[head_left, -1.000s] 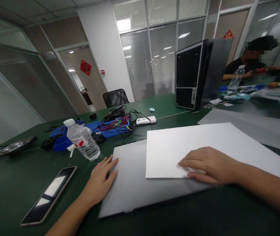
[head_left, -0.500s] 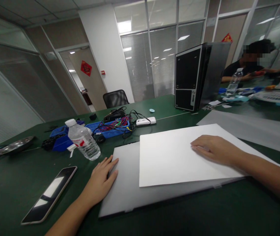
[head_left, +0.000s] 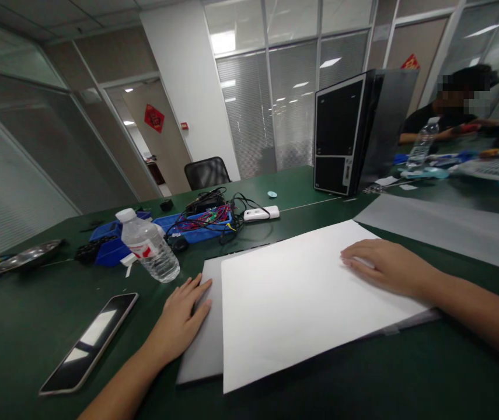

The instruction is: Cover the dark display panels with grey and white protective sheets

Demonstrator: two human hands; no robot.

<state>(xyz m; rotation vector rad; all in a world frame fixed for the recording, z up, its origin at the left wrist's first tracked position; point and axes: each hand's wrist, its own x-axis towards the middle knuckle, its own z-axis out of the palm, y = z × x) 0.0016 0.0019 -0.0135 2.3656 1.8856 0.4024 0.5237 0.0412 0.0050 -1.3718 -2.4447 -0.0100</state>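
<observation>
A sheet of white paper (head_left: 293, 303) lies at a slant over a flat grey panel (head_left: 203, 338) on the table. Its lower left corner sticks out past the panel's near edge. My left hand (head_left: 181, 321) rests on the panel's left edge, fingers spread, holding nothing. On the right part of the paper lies my right hand (head_left: 384, 265), palm down, its fingers extended and close together; the fingertips touch the sheet. The paper covers most of the panel.
A phone (head_left: 91, 344) and a water bottle (head_left: 150, 248) stand left of my left hand. Behind are a blue tray (head_left: 203, 230) of wires, a white power strip (head_left: 261, 214) and a computer tower (head_left: 341, 134). At right, translucent sheeting (head_left: 450, 230) lies near a seated person (head_left: 428, 119).
The white paper has slid left and towards me and turned, so it covers more of the panel. Both hands have stayed in nearly the same places.
</observation>
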